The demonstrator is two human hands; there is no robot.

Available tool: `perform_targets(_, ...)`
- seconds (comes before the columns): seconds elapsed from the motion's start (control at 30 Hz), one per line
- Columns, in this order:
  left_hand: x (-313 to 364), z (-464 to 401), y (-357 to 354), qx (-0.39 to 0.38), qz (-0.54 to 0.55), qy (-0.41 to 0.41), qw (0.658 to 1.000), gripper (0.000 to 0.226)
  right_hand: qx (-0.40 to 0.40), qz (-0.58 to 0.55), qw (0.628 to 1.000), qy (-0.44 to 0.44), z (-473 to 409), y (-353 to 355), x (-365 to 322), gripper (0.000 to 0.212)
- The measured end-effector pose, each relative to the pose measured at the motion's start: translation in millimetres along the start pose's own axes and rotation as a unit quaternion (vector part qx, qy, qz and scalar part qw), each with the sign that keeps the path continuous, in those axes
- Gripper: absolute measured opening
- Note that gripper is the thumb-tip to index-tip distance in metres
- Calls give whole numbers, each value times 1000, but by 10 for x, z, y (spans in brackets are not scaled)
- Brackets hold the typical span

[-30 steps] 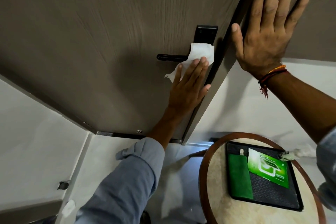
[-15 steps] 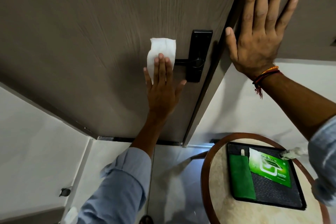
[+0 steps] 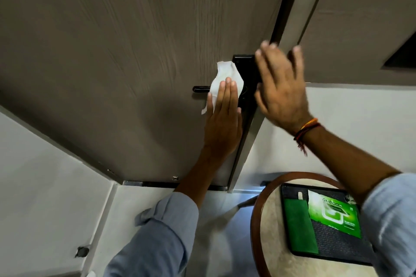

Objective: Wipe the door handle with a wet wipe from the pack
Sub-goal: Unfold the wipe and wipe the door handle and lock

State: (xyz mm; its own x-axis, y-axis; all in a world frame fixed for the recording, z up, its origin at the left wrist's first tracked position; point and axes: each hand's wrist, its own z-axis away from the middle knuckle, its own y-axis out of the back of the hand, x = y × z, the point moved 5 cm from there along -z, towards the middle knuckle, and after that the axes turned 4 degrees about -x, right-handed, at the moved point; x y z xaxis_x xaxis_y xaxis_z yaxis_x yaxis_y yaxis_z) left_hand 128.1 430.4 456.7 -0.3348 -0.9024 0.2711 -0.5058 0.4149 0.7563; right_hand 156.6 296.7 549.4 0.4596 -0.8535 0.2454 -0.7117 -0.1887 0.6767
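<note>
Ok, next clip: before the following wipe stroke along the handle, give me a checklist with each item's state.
1. Wet wipe under the left hand, pressed by flat fingers: ok.
2. Wipe on the door handle: ok, it covers the lever's inner part; the tip is bare.
3. Lock plate wiped: cannot tell.
4. Right hand clear of the stroke: not ok, it is open, blurred, in front of the plate.
5. Wipe pack at hand: ok, it lies on the black tray.
6. Door steadied: cannot tell.
</note>
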Motion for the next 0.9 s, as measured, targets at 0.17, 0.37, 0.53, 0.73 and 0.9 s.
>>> perform_targets(0.17, -94, -38, 200, -39, 131, 62, 989, 65, -168, -239, 930, -222, 409, -281, -415, 29)
perform_targets(0.37, -235, -94, 369, -84, 303, 112, 943, 59, -132, -624, 514, -573, 434, -531, -572, 37)
perform_targets(0.53, -345, -214, 575, -114, 462, 178, 861, 68, -108, -627, 466, -615, 379, -412, -648, 29)
perform_targets(0.73, -567, -59, 865, -1, 452, 303, 839, 36, -98, -657, 482, -571, 443, -156, -518, 22)
perform_targets(0.9, -206, 188, 676, -229, 645, 386, 619, 40, -116, -707, 448, -535, 667, 126, -359, 8)
